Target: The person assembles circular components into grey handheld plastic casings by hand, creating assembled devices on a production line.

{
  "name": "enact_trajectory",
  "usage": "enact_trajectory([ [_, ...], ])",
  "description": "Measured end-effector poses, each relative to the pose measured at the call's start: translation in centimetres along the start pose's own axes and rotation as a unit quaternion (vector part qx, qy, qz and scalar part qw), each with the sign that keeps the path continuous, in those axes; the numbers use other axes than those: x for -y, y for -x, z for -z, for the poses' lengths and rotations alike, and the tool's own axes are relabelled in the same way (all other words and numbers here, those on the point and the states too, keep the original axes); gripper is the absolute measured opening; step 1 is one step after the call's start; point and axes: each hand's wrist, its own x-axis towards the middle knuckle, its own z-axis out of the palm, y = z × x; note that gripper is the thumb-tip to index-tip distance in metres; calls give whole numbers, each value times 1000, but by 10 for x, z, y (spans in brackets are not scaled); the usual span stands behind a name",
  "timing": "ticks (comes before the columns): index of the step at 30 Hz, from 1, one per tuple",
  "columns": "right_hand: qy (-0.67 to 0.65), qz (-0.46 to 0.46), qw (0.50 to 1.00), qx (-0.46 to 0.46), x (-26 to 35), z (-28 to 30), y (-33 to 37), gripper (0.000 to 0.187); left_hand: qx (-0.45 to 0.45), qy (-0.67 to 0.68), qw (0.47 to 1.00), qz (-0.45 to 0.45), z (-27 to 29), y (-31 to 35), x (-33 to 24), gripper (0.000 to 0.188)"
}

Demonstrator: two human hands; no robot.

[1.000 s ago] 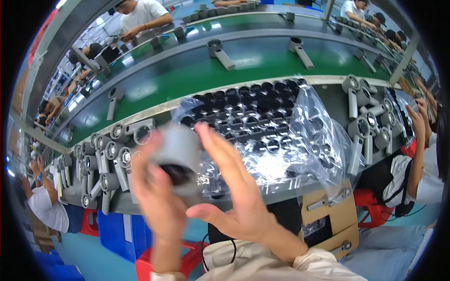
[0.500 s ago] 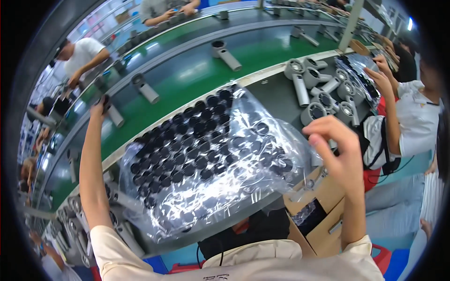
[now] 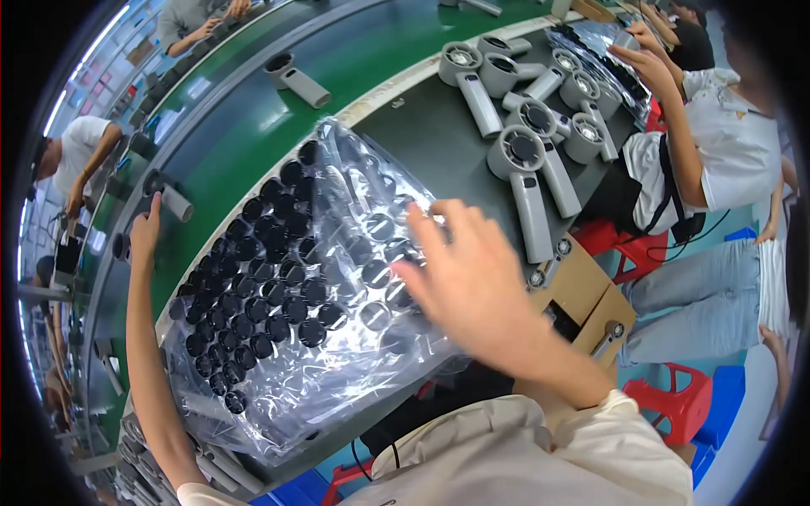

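a clear plastic bag [image 3: 380,181] is spread over the dark worktable [image 3: 426,156], between the two hands. black round caps [image 3: 261,287] are packed inside it, seen most plainly in its left half, while the right half is covered by crumpled, shiny film. the right hand [image 3: 485,291] is held above the right part of the bag, thumb and fingers spread, with nothing seen in its grasp; whether the film is touched cannot be told. the left hand [image 3: 145,234] is stretched well past the bag's left edge, over the green conveyor belt [image 3: 380,72]. a grey handheld fan [image 3: 175,202] is seen just beside its fingertips, and a round grey piece [image 3: 121,246] is seen close on its other side; whether anything is gripped by this hand cannot be told.

farther along the belt, another grey fan [image 3: 304,87] is laid on its side. to the right of the bag, more grey fans [image 3: 530,215] are heaped on the worktable, and others [image 3: 224,464] are crowded at the lower left. below the right-hand heap, a cardboard box [image 3: 603,295] is placed near a red stool [image 3: 679,401]. farther right, a co-worker in white [image 3: 734,143] is seated.
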Motion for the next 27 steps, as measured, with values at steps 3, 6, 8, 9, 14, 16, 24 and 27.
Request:
enact_trajectory([
  [3,-44,-9,998,-50,35,-10,10,58,59,54,996,47,-8,-13,2,81],
  [6,-25,-34,995,-95,42,-13,15,60,82,-4,996,20,-16,-19,-7,79],
  [8,-38,-29,995,-89,41,-1,17,60,10,23,1000,2,-24,-22,-8,71],
  [9,-75,-1,993,-91,37,9,19,59,50,71,996,28,-21,-22,-5,65],
  [14,-5,-38,968,-247,-68,43,-4,51,26,167,984,60,-9,-11,32,51],
  [16,86,-91,961,-247,-115,40,-3,54,40,211,974,77,-6,-12,29,50],
  [24,-29,-148,978,-145,-107,4,29,43,47,342,930,125,21,-6,31,42],
  [27,-76,-140,973,-165,-86,-3,32,37,13,341,931,128,38,-10,50,40],
])
